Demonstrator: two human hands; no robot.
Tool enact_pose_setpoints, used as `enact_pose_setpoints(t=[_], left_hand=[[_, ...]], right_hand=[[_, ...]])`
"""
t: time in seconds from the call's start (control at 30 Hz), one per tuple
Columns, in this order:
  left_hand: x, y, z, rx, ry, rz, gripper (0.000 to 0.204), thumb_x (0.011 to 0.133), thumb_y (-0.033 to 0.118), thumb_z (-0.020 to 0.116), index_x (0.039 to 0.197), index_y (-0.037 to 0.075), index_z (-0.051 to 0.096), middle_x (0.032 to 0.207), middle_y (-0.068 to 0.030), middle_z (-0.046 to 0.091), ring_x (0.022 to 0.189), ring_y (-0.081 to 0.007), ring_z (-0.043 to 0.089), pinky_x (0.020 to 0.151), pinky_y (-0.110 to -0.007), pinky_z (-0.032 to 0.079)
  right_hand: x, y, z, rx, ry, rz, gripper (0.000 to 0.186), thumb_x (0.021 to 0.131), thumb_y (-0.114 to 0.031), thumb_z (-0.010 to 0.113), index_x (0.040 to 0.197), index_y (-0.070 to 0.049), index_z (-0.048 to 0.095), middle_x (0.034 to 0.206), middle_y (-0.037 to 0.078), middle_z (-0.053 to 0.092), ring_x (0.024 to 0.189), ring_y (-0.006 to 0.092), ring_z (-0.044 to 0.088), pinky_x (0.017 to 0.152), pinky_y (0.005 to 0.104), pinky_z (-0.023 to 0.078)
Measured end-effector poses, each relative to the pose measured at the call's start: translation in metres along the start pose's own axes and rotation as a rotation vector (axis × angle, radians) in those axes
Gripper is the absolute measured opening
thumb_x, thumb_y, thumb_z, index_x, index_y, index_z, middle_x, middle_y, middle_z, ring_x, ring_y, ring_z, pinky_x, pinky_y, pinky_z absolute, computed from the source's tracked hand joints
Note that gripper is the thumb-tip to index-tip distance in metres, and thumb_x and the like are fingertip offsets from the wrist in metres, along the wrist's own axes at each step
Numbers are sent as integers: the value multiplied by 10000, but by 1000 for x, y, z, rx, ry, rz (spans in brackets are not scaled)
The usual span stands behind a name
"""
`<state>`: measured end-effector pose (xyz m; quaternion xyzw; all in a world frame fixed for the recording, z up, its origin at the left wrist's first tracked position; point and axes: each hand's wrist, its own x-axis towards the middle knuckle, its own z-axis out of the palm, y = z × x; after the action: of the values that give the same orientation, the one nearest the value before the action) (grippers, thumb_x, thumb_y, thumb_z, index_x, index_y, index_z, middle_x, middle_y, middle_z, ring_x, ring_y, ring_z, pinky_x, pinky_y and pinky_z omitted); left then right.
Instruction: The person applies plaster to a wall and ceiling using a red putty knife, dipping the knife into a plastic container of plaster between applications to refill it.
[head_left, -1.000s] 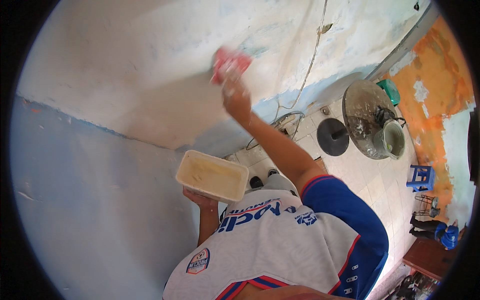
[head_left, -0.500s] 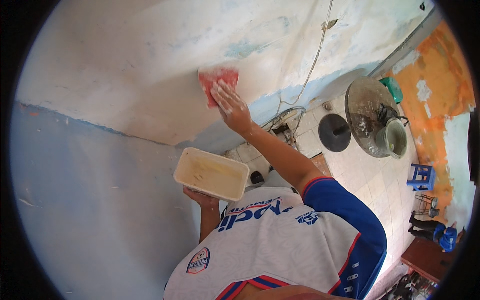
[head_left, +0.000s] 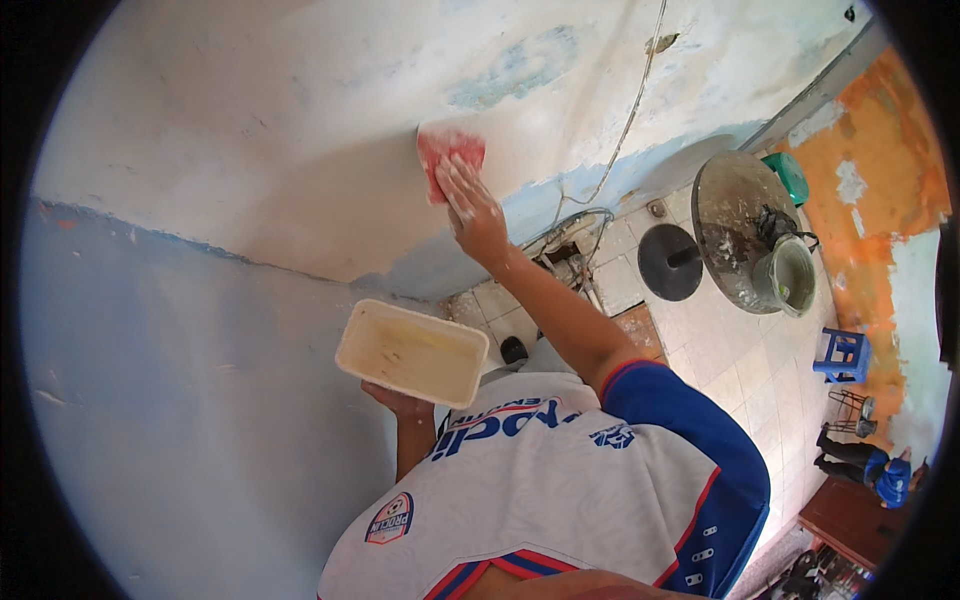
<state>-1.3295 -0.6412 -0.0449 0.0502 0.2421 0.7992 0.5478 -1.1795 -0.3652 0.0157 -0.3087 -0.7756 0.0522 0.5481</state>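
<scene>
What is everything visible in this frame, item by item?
sponge float: 1, red, pressed flat on the wall
tray: 1, cream, held level below the wall
wall: 1, whitish with blue patches, ahead
cable: 1, thin, hanging down the wall
fan: 1, dusty grey, on the tiled floor
bucket: 1, pale, beside the fan
stool: 1, blue, floor at right
right hand: on the float
left hand: under the tray

No packages, signs or screens visible. Only label-type marks: a round red-and-blue badge (head_left: 391,517) low on the back of the white shirt (head_left: 540,500), and a band of blue lettering (head_left: 500,428) across its shoulders.
</scene>
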Motion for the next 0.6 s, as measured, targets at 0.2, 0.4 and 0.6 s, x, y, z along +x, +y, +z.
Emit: enact_pose_setpoints(t=[0.2, 0.4, 0.6], left_hand=[[-3, 6, -9, 1, 7, 10, 747, 989, 666, 416, 1516, 140, 477, 1492, -59, 535, 1322, -305, 543, 1108, -494, 470], [-16, 11, 11, -17, -4, 33, 734, 987, 638, 409, 1520, 137, 474, 1497, -75, 537, 1338, -316, 541, 1111, -506, 470], [-8, 14, 26, 74, 17, 109, 726, 985, 621, 401, 1522, 137, 474, 1497, -86, 539, 1350, -324, 538, 1117, -518, 465]], right_hand=[[66, 36, -71, -64, 373, 201, 575, 889, 67, 545, 1463, 44, 517, 1520, 251, 508, 1397, 435, 501, 1152, 454, 438], [83, 39, -4, -193, 409, 191, 579, 909, 37, 547, 1485, 53, 490, 1537, 270, 478, 1469, 477, 391, 1186, 481, 398], [-2, -23, -28, 482, 190, 485, 417, 1053, -55, 515, 1460, 40, 511, 1429, 188, 605, 1358, 332, 553, 1139, 439, 450]])
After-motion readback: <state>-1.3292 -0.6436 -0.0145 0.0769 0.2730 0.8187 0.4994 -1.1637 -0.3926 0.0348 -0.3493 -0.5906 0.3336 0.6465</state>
